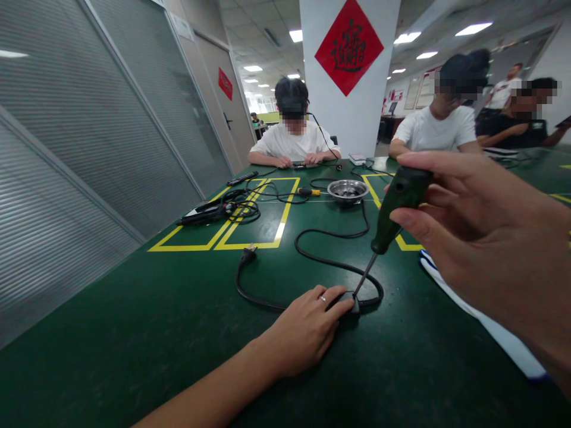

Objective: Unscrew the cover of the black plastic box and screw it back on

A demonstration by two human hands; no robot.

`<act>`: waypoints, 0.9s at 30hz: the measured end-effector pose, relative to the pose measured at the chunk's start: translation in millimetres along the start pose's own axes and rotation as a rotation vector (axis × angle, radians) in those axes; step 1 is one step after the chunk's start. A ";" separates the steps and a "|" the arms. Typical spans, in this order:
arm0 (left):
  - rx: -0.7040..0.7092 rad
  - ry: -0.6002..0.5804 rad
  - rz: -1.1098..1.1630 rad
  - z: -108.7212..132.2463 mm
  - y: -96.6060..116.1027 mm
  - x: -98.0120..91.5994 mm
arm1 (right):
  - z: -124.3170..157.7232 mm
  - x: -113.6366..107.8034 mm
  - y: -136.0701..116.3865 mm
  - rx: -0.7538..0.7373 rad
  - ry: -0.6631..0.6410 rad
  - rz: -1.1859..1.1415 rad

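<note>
Small black box (355, 307) is flat on the table under your left hand (307, 324); fingers curled over its left side, pinning it. Your right hand (482, 238) has the green screwdriver (395, 208) pinched by the handle, thumb and fingers closed on it. Shaft slants down, tip meets the top of the box beside your left fingertips.

Black cord (263, 305) shows either side of the box; left run ends in a plug (248, 255), right run loops back toward a metal bowl (331, 191) with small parts inside. White cloth (491, 336), blue edging, lies below your right hand.

Table (134, 327) is dark green, yellow tape (281, 232) marking boxes; cable tangle (232, 208) far left, yellow-handled screwdriver (308, 192) left of the bowl.

Room: white-shirted person (294, 139) opposite, white pillar (339, 131) with red diamond sign (349, 47) behind, blind-backed glass partition (111, 119) left.
</note>
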State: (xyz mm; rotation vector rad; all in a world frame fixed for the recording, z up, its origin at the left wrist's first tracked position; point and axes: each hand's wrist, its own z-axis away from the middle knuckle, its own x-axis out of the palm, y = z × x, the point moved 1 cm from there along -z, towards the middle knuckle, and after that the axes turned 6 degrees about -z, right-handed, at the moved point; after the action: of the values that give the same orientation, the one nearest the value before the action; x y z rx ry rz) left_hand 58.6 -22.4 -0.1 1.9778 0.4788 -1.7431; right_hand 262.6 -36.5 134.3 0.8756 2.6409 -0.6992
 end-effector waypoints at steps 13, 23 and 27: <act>0.000 -0.005 0.020 -0.6 0.1 0.6 | -1.2 -1.1 -1.4 0.024 0.000 -0.048; -0.034 0.005 0.151 3.0 -7.1 1.1 | 1.0 0.9 0.9 0.032 -0.056 -0.087; -0.051 -0.006 0.200 4.4 -8.9 -0.6 | 1.0 3.4 2.0 0.061 -0.003 -0.142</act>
State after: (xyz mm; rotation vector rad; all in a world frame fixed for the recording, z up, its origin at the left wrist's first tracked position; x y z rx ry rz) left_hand 50.1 -17.3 -0.9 1.9139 0.3077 -1.5971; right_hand 261.3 -34.0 131.5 0.7067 2.7129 -0.8182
